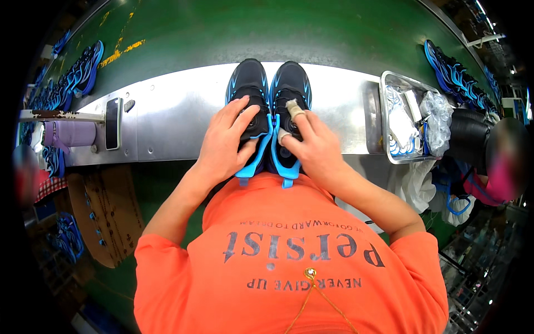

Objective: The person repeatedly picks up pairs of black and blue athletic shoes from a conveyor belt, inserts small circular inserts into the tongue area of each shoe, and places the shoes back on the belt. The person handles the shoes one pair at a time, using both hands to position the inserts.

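Two black sneakers with bright blue trim stand side by side on a metal ledge (183, 108), toes pointing away from me. My left hand (222, 142) grips the left sneaker (248, 75), its fingers over the tongue and its thumb at the ankle opening. On the right sneaker (291, 78), my right hand (318, 146) has its fingers and thumb closed around the tongue and collar. Pale covers wrap two of that hand's fingertips. Blue heel tabs stick out toward my orange shirt (300, 239). My palms hide part of both collars.
A metal tray (384, 119) at the right holds papers and a clear plastic bag (436, 119). A phone (113, 123) and a purple tumbler (72, 133) are at the left. More sneakers line both sides of the green surface (222, 33). People are partly visible at both edges.
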Available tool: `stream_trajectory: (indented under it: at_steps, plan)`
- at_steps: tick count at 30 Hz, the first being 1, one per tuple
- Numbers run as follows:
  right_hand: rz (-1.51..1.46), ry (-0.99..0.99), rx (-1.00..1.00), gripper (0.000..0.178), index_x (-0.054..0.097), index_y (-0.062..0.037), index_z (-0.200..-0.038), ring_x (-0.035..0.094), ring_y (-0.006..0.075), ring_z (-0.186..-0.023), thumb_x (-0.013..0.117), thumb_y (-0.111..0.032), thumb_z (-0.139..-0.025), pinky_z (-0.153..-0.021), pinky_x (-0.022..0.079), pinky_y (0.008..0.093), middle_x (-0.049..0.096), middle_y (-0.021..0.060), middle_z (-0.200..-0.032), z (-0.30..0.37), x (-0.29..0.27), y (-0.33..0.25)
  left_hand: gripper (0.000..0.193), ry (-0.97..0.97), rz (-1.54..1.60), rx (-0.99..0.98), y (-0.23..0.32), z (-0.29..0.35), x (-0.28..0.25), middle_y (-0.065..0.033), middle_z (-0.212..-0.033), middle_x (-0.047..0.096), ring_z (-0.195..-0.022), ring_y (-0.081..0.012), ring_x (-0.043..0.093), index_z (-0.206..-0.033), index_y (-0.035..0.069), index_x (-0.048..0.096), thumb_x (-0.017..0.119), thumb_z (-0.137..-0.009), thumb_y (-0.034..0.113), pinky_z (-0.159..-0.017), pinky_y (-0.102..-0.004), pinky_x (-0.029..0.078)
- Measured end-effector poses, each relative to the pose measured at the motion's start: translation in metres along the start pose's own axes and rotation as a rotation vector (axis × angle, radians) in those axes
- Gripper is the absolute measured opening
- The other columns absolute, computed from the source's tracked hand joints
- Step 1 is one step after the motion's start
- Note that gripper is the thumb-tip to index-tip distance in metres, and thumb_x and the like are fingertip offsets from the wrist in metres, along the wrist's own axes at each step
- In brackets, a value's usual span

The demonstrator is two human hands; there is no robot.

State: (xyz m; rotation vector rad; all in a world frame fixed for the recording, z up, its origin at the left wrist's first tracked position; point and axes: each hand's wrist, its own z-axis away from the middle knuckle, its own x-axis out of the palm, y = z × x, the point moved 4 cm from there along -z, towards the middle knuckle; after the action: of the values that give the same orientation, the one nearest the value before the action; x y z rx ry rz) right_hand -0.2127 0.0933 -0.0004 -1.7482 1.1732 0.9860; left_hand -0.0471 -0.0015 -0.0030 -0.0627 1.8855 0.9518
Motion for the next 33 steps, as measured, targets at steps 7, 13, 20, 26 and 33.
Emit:
stream_trajectory:
  at_steps: [7,13,20,26,33]
  plan:
    - [-0.399,-0.219,0.121,0.030,0.066,-0.0093,-0.111,0.051,0.0433,-0.120,0.066,-0.010,-0.081,-0.098,0.047,0.0420,0.053,0.0258,-0.123,-0.011,-0.023,0.005,0.020,-0.019,-0.076,0.041,0.004,-0.019,-0.016,-0.0124,-0.123,0.056,-0.113,-0.0328,0.050,-0.107,0.004,0.069,0.064,-0.088,0.011,-0.097,-0.0415,0.042]
    - [-0.530,-0.185,0.200,0.030,0.069,-0.0104,-0.113,0.057,0.0357,-0.101,0.064,-0.001,-0.085,-0.088,0.049,0.0394,0.058,0.0162,-0.116,-0.017,-0.014,0.028,0.010,-0.130,-0.209,0.148,0.008,-0.028,0.004,-0.0073,-0.099,0.058,-0.092,-0.0277,0.053,-0.090,0.002,0.069,0.068,-0.082,0.007,-0.080,-0.0369,0.046]
    - [-0.806,-0.185,0.267,0.025,0.071,-0.0092,-0.105,0.058,0.0293,-0.091,0.071,-0.003,-0.081,-0.079,0.050,0.0370,0.058,0.0106,-0.096,-0.013,-0.019,0.039,0.024,0.185,0.025,-0.006,0.009,-0.020,0.006,-0.0104,-0.093,0.055,-0.086,-0.0274,0.056,-0.098,0.004,0.067,0.076,-0.077,0.007,-0.073,-0.0340,0.047]
    - [-0.475,-0.137,0.292,0.029,0.072,-0.0138,-0.106,0.054,0.0256,-0.077,0.076,-0.016,-0.077,-0.070,0.047,0.0358,0.051,0.0074,-0.077,-0.026,-0.020,0.044,0.028,-0.043,0.405,-0.264,0.000,-0.028,-0.008,-0.0077,-0.086,0.055,-0.074,-0.0173,0.054,-0.105,0.004,0.067,0.074,-0.078,0.004,-0.066,-0.0279,0.045]
    - [-0.334,-0.224,0.334,0.025,0.071,-0.0139,-0.103,0.061,0.0313,-0.075,0.073,-0.028,-0.081,-0.068,0.051,0.0400,0.058,0.0105,-0.083,-0.024,-0.021,0.041,0.030,-0.182,0.403,-0.240,-0.003,-0.030,-0.007,-0.0026,-0.087,0.055,-0.069,-0.0118,0.049,-0.107,0.005,0.066,0.075,-0.078,0.005,-0.064,-0.0245,0.043]
